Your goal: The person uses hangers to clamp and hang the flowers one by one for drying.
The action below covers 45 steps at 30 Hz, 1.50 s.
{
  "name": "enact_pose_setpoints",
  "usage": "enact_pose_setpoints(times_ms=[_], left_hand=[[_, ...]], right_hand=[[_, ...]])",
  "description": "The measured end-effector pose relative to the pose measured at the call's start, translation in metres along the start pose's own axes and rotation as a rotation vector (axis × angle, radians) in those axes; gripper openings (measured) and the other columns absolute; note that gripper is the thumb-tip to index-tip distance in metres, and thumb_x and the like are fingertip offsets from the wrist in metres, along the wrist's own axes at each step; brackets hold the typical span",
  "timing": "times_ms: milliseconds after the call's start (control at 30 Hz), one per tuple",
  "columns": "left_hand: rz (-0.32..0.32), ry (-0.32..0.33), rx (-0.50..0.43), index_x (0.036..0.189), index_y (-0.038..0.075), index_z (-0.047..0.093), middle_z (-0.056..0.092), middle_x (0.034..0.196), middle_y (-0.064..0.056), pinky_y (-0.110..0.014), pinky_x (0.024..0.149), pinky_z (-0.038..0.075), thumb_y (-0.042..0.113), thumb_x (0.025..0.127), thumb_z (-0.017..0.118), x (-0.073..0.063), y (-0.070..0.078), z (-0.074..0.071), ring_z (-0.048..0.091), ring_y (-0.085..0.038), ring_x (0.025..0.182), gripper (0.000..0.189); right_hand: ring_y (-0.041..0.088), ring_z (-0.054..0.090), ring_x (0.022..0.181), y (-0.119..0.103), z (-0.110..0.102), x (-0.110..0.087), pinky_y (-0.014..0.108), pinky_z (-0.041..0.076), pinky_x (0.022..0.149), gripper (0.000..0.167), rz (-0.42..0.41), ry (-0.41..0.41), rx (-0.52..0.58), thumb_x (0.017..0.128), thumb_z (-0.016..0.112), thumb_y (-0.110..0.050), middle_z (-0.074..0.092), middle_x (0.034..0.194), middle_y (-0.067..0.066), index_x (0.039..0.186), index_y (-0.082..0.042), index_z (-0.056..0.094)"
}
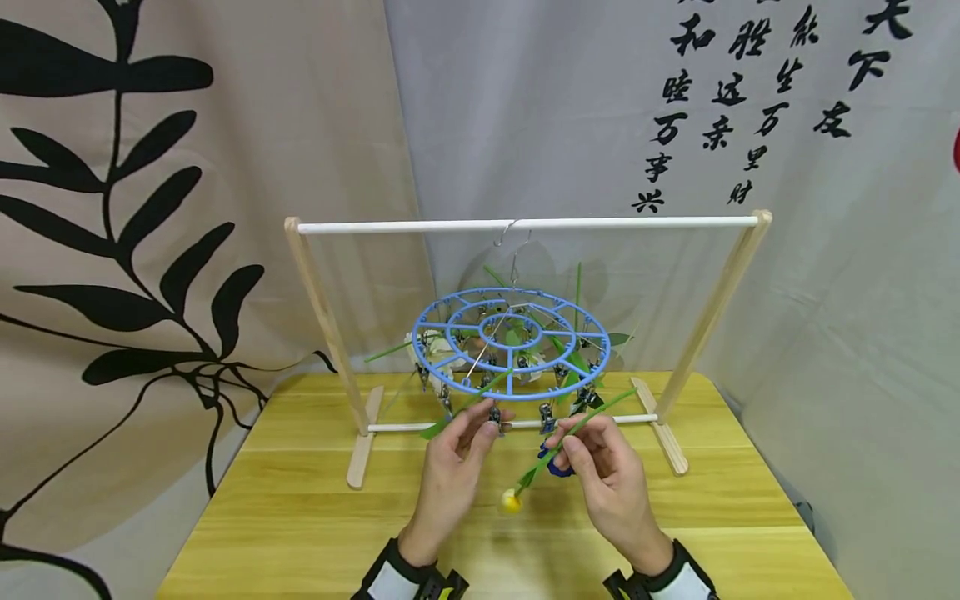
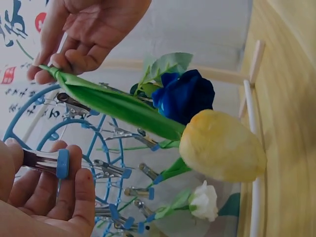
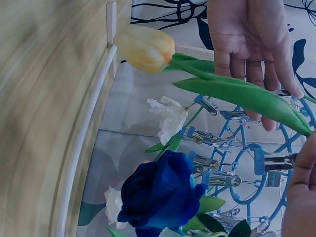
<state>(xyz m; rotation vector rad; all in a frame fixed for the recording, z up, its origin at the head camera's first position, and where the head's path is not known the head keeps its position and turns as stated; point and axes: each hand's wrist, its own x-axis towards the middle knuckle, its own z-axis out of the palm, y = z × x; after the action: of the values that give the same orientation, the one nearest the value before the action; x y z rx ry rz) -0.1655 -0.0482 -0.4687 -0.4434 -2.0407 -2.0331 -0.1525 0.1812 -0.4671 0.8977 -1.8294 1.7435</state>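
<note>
My left hand [image 1: 452, 471] pinches a metal clip [image 2: 47, 163] with a blue tip at the front of a round blue hanger [image 1: 510, 394]. A yellow tulip [image 2: 222, 146] with long green leaves is held by its stem in my right hand [image 1: 611, 482], between thumb and fingers. The tulip's head points down toward the table, in front of the hanger. Behind it hangs a blue rose [image 3: 158, 192], near my right fingers. More clips dangle from the hanger, and white flowers [image 2: 203, 201] hang among them.
The hanger hooks onto a white bar [image 1: 622, 222] of a stand with wooden legs [image 1: 708, 321]. A lower white rod [image 1: 630, 419] runs between its feet, on a wooden table [image 1: 300, 517]. Behind stands a cloth backdrop [image 1: 517, 108] with dark writing and printed leaves.
</note>
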Motion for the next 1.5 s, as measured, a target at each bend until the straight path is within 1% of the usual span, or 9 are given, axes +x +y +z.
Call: enact_pose_setpoints(times_ms=[200,400,533,700,900,1000,1200,1367,1500], left_hand=[[-0.009,-0.045,-0.07,0.151,-0.002,0.069,0.085,0.134,-0.021,-0.027,0.11,0.066,0.015,0.122,0.063,0.007,0.006,0.003,0.084,-0.03,0.12,0.034],[0.036,-0.093,-0.106,0.145,-0.008,0.068,0.08,0.135,-0.031,-0.029,0.105,0.067,0.01,0.121,0.062,0.011,0.01,0.0,0.083,-0.017,0.118,0.03],[0.06,-0.11,-0.117,0.142,-0.005,0.068,0.077,0.138,-0.034,-0.028,0.103,0.068,0.007,0.118,0.066,0.012,0.013,-0.005,0.083,-0.012,0.119,0.027],[0.054,-0.112,-0.103,0.142,-0.003,0.069,0.081,0.136,-0.03,-0.027,0.1,0.069,0.005,0.115,0.071,0.016,0.014,-0.011,0.085,-0.017,0.119,0.029],[0.019,-0.081,-0.096,0.145,-0.006,0.07,0.082,0.137,-0.029,-0.026,0.103,0.068,0.004,0.112,0.074,0.017,0.016,-0.017,0.084,-0.011,0.122,0.035],[0.004,-0.057,-0.096,0.143,-0.008,0.073,0.082,0.137,-0.029,-0.026,0.103,0.069,0.003,0.111,0.075,0.018,0.017,-0.018,0.085,-0.014,0.125,0.034],[-0.066,0.032,-0.064,0.137,-0.003,0.082,0.086,0.133,-0.023,-0.026,0.098,0.07,0.005,0.109,0.079,0.016,0.02,-0.017,0.086,-0.007,0.115,0.03],[-0.044,0.09,-0.055,0.131,-0.006,0.084,0.087,0.127,-0.025,-0.026,0.097,0.07,0.002,0.107,0.081,0.014,0.02,-0.015,0.087,-0.006,0.113,0.026],[-0.019,0.138,-0.054,0.129,-0.009,0.082,0.086,0.123,-0.028,-0.026,0.095,0.07,-0.002,0.105,0.082,0.014,0.022,-0.014,0.088,-0.011,0.109,0.026]], right_hand=[[0.019,0.076,0.088,0.0,0.003,0.008,0.026,0.067,0.078,0.025,-0.001,0.004,-0.002,0.114,0.048,0.022,0.078,0.114,0.011,0.131,0.01,0.062],[0.019,0.078,0.09,0.0,0.006,0.01,0.028,0.068,0.078,0.021,0.01,0.005,0.013,0.113,0.051,0.022,0.081,0.117,0.005,0.126,0.01,0.062],[0.012,0.082,0.097,0.0,0.008,0.014,0.026,0.069,0.082,0.02,-0.009,0.034,0.001,0.111,0.056,0.023,0.084,0.114,0.014,0.123,0.01,0.065],[0.013,0.086,0.104,0.0,0.009,0.019,0.025,0.07,0.089,0.025,-0.047,0.056,0.005,0.107,0.06,0.026,0.084,0.111,0.027,0.124,0.01,0.068],[0.014,0.087,0.106,0.0,0.011,0.018,0.025,0.07,0.088,0.029,-0.053,0.055,0.014,0.104,0.063,0.028,0.082,0.11,0.032,0.126,0.01,0.069],[0.014,0.086,0.104,0.002,0.012,0.016,0.027,0.071,0.087,0.03,-0.04,0.058,0.017,0.103,0.065,0.028,0.081,0.111,0.034,0.126,0.009,0.07],[0.017,0.085,0.1,0.005,0.018,0.011,0.031,0.072,0.086,0.032,-0.019,0.054,0.019,0.102,0.069,0.027,0.08,0.116,0.029,0.126,0.006,0.073],[0.018,0.087,0.102,0.004,0.024,0.009,0.031,0.073,0.088,0.03,0.025,0.049,-0.001,0.103,0.072,0.022,0.078,0.119,0.025,0.126,0.003,0.076],[0.016,0.087,0.103,0.003,0.025,0.009,0.03,0.073,0.087,0.028,0.041,0.061,-0.021,0.103,0.074,0.02,0.079,0.118,0.025,0.126,0.003,0.076]])
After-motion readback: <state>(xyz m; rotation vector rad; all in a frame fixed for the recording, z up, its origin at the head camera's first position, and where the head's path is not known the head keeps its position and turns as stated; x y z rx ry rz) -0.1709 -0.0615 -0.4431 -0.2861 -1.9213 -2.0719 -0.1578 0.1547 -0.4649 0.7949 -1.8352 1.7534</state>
